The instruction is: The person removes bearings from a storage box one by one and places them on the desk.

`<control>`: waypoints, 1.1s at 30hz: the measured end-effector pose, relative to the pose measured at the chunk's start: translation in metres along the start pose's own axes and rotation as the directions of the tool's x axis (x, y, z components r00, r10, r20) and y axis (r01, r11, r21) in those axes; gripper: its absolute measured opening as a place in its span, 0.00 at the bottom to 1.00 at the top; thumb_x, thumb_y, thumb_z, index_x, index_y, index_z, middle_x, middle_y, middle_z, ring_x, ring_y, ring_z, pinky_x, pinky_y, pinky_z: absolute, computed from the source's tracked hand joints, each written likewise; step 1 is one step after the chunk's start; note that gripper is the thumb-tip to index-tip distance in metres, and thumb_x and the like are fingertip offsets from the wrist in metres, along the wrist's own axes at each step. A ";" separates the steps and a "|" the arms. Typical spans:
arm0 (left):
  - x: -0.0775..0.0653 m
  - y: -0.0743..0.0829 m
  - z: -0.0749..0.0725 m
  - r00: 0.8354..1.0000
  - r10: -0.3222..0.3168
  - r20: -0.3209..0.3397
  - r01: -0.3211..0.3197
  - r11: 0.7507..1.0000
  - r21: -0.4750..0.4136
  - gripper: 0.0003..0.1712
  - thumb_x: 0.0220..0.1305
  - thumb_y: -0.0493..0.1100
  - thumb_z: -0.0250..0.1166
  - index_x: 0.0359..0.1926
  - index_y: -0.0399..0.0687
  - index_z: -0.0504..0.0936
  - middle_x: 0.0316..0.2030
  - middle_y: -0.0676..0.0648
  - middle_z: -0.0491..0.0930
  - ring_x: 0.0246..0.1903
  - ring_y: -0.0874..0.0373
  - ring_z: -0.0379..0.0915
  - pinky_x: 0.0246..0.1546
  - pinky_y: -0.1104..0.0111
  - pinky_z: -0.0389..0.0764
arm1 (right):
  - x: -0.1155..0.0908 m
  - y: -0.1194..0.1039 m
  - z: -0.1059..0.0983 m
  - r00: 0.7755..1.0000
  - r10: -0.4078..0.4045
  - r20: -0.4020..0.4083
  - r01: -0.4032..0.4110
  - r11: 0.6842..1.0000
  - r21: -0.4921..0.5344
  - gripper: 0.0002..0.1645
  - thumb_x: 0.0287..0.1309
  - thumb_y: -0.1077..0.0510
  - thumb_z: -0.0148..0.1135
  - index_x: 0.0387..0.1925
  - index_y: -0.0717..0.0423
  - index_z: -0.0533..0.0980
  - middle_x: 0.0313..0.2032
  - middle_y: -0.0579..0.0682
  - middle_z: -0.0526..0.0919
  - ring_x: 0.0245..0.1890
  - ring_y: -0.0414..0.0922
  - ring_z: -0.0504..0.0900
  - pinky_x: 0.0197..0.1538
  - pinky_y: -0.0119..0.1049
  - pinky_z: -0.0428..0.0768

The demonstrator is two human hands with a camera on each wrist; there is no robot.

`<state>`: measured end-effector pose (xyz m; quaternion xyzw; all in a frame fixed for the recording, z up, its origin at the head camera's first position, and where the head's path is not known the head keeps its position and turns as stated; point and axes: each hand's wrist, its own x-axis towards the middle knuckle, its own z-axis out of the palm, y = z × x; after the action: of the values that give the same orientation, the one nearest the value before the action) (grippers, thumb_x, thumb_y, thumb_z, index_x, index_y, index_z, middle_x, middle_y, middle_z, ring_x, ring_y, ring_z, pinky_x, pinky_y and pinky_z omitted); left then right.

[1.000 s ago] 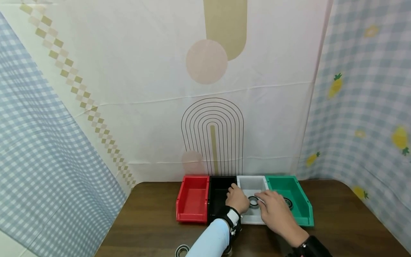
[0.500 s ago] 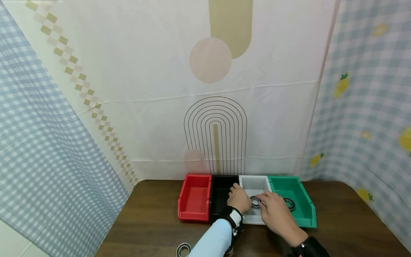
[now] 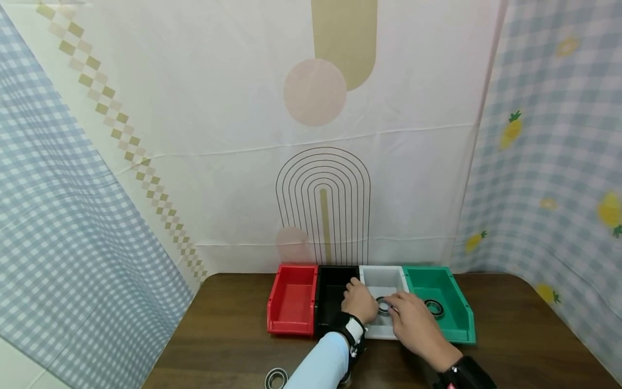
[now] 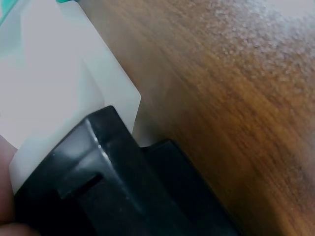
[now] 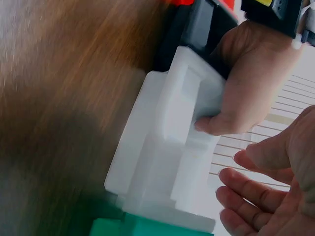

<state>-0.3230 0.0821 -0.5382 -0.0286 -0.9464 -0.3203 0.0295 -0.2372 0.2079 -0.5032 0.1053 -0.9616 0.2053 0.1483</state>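
Note:
My left hand (image 3: 359,302) straddles the adjoining walls of the black bin (image 3: 331,294) and the white bin (image 3: 381,275). Its fingers curl over on the black side, while in the right wrist view its thumb (image 5: 209,124) reaches into the white bin. A ring-shaped metal bearing (image 3: 382,306) lies in the white bin, partly covered by the fingertips of my right hand (image 3: 418,324). The right wrist view shows the right hand's thumb and loosely bent fingers (image 5: 256,196) apart, with nothing between them. Another bearing (image 3: 434,308) lies in the green bin (image 3: 452,302).
A red bin (image 3: 291,300) stands at the left end of the row on the brown wooden table (image 3: 228,324). Near the front lies a bearing (image 3: 276,378), and another bearing (image 3: 345,380) is mostly hidden by the left sleeve. Patterned cloth hangs behind and at both sides.
The right hand's fingertips have shifted slightly left over the bearing in the white bin, uncovering more of the bearing in the green bin. The left hand stays in place. The head view wobbles slightly.

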 end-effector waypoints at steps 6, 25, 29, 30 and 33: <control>0.000 -0.003 0.001 1.000 0.016 -0.014 -0.016 1.000 0.005 0.32 0.71 0.41 0.66 0.66 0.27 0.67 0.52 0.27 0.78 0.47 0.35 0.80 0.44 0.45 0.84 | 0.014 0.010 0.014 0.995 -0.079 0.055 0.084 0.991 -0.106 0.12 0.65 0.64 0.70 0.49 0.59 0.88 0.45 0.51 0.90 0.50 0.52 0.88 0.56 0.53 0.86; -0.004 0.001 -0.001 1.000 0.001 -0.003 -0.001 1.000 -0.022 0.31 0.70 0.41 0.63 0.67 0.27 0.67 0.55 0.26 0.78 0.50 0.33 0.79 0.49 0.42 0.83 | 0.047 0.014 0.054 0.990 0.004 0.144 0.032 0.969 -0.246 0.12 0.65 0.60 0.69 0.25 0.50 0.81 0.27 0.51 0.85 0.29 0.50 0.83 0.37 0.48 0.83; -0.002 0.000 0.000 1.000 0.000 -0.012 0.000 1.000 -0.022 0.32 0.70 0.41 0.63 0.68 0.26 0.67 0.55 0.26 0.78 0.51 0.33 0.79 0.50 0.41 0.83 | 0.048 0.014 0.057 0.992 -0.031 0.124 0.059 0.972 -0.229 0.11 0.63 0.62 0.69 0.24 0.53 0.80 0.26 0.52 0.85 0.30 0.51 0.83 0.39 0.49 0.83; -0.002 0.000 0.000 1.000 0.000 -0.014 0.000 1.000 -0.023 0.32 0.70 0.41 0.63 0.68 0.27 0.67 0.55 0.26 0.78 0.51 0.33 0.79 0.50 0.41 0.83 | 0.048 0.015 0.057 0.992 -0.036 0.119 0.063 0.972 -0.228 0.11 0.63 0.62 0.69 0.24 0.53 0.81 0.26 0.52 0.85 0.30 0.51 0.82 0.39 0.49 0.83; -0.001 -0.001 0.001 1.000 0.004 -0.027 -0.005 1.000 -0.017 0.31 0.69 0.41 0.63 0.66 0.27 0.67 0.54 0.27 0.78 0.49 0.34 0.79 0.48 0.42 0.83 | 0.049 0.015 0.058 0.993 -0.034 0.114 0.059 0.972 -0.226 0.10 0.63 0.63 0.68 0.25 0.54 0.81 0.27 0.53 0.85 0.30 0.51 0.82 0.39 0.50 0.83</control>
<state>-0.3224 0.0816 -0.5398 -0.0268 -0.9432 -0.3284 0.0427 -0.3007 0.1896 -0.5431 0.1210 -0.9829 0.0834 0.1114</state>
